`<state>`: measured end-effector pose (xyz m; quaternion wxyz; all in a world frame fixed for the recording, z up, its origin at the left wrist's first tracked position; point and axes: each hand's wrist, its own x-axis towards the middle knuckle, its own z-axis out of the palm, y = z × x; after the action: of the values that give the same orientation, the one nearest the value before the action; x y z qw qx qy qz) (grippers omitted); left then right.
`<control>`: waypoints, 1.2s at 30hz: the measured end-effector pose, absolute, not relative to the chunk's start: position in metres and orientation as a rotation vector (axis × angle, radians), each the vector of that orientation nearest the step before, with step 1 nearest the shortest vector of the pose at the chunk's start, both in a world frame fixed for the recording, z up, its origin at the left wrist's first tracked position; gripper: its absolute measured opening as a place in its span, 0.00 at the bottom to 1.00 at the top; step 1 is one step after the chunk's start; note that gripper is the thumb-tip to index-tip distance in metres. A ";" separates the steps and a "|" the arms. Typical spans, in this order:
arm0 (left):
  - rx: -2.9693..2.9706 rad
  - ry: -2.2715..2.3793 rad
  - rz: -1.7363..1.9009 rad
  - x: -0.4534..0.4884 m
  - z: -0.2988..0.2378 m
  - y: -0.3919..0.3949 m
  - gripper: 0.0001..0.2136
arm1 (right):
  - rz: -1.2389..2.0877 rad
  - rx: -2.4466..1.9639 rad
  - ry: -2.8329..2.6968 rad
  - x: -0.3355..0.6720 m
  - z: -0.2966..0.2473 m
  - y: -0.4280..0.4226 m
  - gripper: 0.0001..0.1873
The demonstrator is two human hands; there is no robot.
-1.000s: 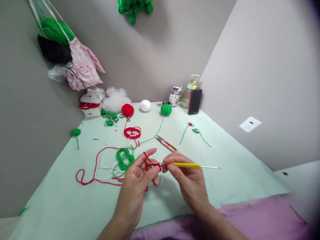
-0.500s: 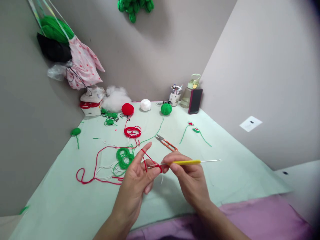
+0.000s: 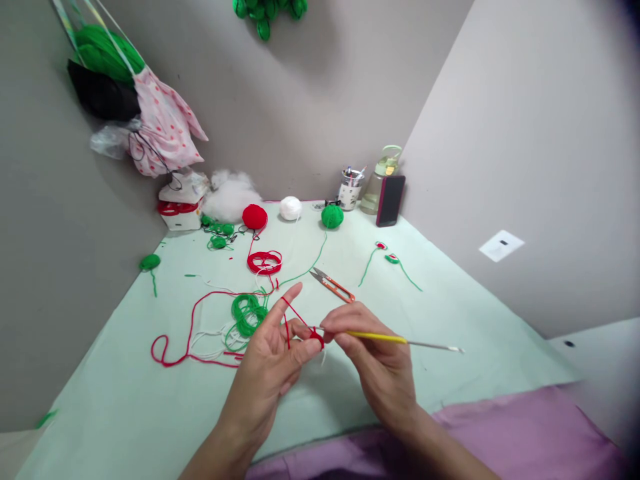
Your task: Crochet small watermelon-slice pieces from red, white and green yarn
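Observation:
Between the thumb and fingers of my left hand (image 3: 277, 350) is a small red crochet piece (image 3: 317, 338), with a short white yarn end hanging under it. Red yarn (image 3: 299, 313) runs from the piece up over my raised left index finger. My right hand (image 3: 377, 353) grips a crochet hook (image 3: 383, 337) by its yellow handle. The hook's left end meets the top of the red piece, its tip partly hidden by yarn and fingers. Its other metal end points right and slightly down.
Orange thread snips (image 3: 334, 285) lie just beyond my hands. Green yarn coils (image 3: 247, 315) and loose red yarn spread to the left. Red (image 3: 255, 217), white (image 3: 291, 209) and green (image 3: 332, 216) yarn balls sit behind, near a phone (image 3: 391, 201) and a bottle (image 3: 373, 190).
The crochet hook has tilted, its free right end dropping and swinging further right. My right hand has turned slightly with it. The left hand still holds the red piece.

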<state>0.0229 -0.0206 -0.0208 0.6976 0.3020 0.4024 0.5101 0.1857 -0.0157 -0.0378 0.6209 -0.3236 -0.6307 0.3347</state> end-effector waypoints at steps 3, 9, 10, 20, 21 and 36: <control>0.711 0.881 1.100 0.021 -0.019 -0.021 0.52 | 0.853 -0.717 -1.486 0.189 -0.036 -0.014 0.08; 0.765 0.937 1.120 0.024 -0.024 -0.022 0.54 | 0.765 -0.757 -1.592 0.188 -0.041 -0.019 0.13; 0.781 0.942 1.125 0.024 -0.025 -0.023 0.52 | 0.764 -0.763 -1.574 0.187 -0.042 -0.019 0.13; 0.927 1.074 1.333 -0.064 0.011 0.000 0.07 | 1.666 -0.454 -1.040 0.223 -0.016 0.008 0.07; 0.932 1.110 1.378 -0.082 0.016 0.005 0.08 | 1.705 -0.373 -1.062 0.229 -0.013 0.010 0.08; 2.242 1.625 0.739 -0.054 -0.025 0.070 0.10 | 1.833 -0.396 -1.371 0.230 -0.010 0.038 0.15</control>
<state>-0.0544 0.0695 -0.0247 0.1375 0.7748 0.5617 0.2553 0.2299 0.0380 -0.0104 0.3978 -0.1563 -0.5416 0.7239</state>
